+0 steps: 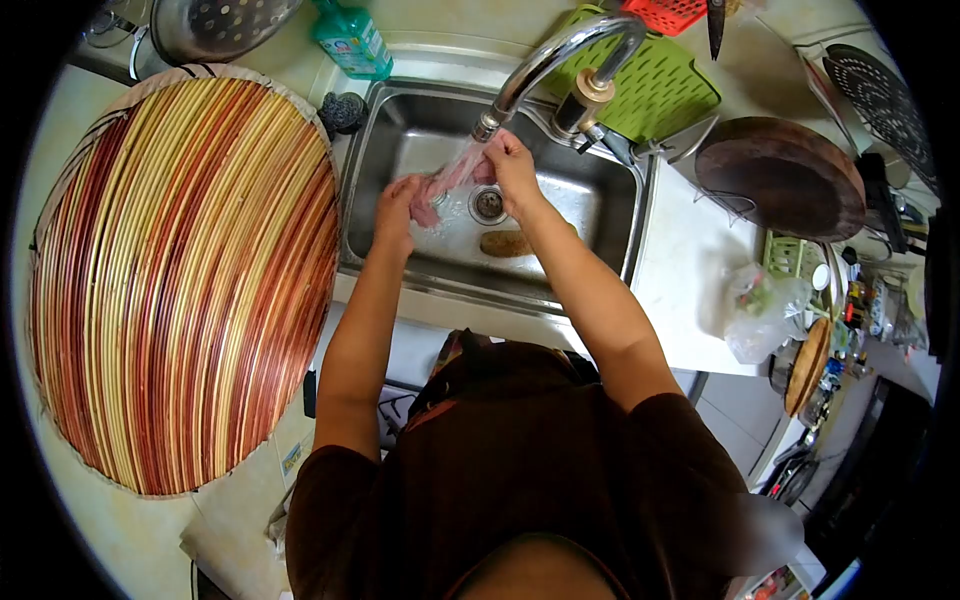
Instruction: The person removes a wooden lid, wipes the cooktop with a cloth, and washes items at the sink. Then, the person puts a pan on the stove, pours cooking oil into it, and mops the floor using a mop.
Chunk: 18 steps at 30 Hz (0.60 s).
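Observation:
Under the tap [487, 128], a limp pink piece [430, 205] that looks like raw meat is stretched between my two hands, above the sink [400, 255]. Its left end is pinched by my left hand [397, 210], fingers closed. My right hand [512, 165] grips the other end just beside the tap's spout, to the right. Water seems to run over the piece. Below my right hand lies the round drain [488, 205]. A brown, elongated object [505, 243], perhaps a root vegetable, rests on the sink floor, partly behind my right forearm.
A large round striped tray [190, 290] covers the counter at left. Behind the sink stand a green bottle [352, 40] and a green slotted board [650, 85]. To the right are a round wooden board [780, 180] and a clear plastic bag [755, 310].

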Each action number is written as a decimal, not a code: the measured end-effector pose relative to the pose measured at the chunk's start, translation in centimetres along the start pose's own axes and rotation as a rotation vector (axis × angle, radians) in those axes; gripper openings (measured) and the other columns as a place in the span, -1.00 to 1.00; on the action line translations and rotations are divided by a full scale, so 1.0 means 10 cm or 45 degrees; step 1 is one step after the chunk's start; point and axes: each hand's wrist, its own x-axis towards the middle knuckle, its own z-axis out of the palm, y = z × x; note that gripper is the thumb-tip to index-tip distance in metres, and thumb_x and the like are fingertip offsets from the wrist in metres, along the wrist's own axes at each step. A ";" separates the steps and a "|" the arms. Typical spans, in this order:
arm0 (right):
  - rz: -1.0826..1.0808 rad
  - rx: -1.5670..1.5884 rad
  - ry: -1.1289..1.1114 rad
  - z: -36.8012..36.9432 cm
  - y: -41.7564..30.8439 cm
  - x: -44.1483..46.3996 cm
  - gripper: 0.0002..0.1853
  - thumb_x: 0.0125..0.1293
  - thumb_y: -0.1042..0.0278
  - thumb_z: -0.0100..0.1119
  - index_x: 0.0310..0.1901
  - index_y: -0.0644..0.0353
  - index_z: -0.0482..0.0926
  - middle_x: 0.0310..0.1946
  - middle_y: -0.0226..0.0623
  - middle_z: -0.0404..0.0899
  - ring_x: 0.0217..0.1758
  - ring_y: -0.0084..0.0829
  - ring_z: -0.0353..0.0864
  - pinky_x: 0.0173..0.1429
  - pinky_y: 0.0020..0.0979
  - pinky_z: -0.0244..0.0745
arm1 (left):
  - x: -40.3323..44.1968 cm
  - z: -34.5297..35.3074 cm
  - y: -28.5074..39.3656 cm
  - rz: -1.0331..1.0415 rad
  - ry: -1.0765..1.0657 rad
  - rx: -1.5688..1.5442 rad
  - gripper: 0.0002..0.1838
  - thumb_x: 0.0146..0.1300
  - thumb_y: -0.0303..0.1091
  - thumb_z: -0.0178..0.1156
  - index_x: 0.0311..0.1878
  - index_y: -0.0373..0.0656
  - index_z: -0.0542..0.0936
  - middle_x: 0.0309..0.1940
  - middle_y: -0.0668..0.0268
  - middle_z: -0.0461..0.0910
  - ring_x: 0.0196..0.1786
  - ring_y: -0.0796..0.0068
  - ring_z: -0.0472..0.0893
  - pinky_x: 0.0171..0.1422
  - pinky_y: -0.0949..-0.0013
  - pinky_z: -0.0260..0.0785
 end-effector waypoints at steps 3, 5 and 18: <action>0.030 -0.044 -0.114 -0.18 0.23 0.11 -0.70 0.34 0.50 -0.02 0.08 0.15 0.53 -0.22 -0.42 0.57 -0.22 -0.56 0.51 -0.04 -0.51 0.41 | -0.11 0.13 0.27 0.033 -0.046 0.021 -0.80 0.33 -0.27 0.15 -0.08 -0.15 0.54 -0.32 0.41 0.57 -0.28 0.56 0.52 -0.17 0.43 0.39; 0.147 -0.212 -0.253 -0.22 0.35 0.13 -0.69 0.34 0.50 -0.03 0.09 0.14 0.52 -0.21 -0.42 0.57 -0.24 -0.55 0.52 -0.08 -0.52 0.42 | -0.13 0.25 0.37 0.127 -0.134 0.057 -0.81 0.32 -0.30 0.15 -0.08 -0.15 0.53 -0.28 0.40 0.56 -0.25 0.57 0.51 -0.12 0.47 0.36; 0.277 -0.381 -0.238 0.12 0.58 -0.05 -0.77 0.30 0.39 0.03 -0.03 0.16 0.54 -0.33 -0.32 0.61 -0.35 -0.53 0.56 -0.30 -0.48 0.49 | -0.33 0.66 0.78 0.137 -0.288 -0.080 -0.61 0.15 -0.52 0.21 0.07 -0.24 0.45 -0.16 0.30 0.54 -0.14 0.53 0.53 -0.04 0.46 0.38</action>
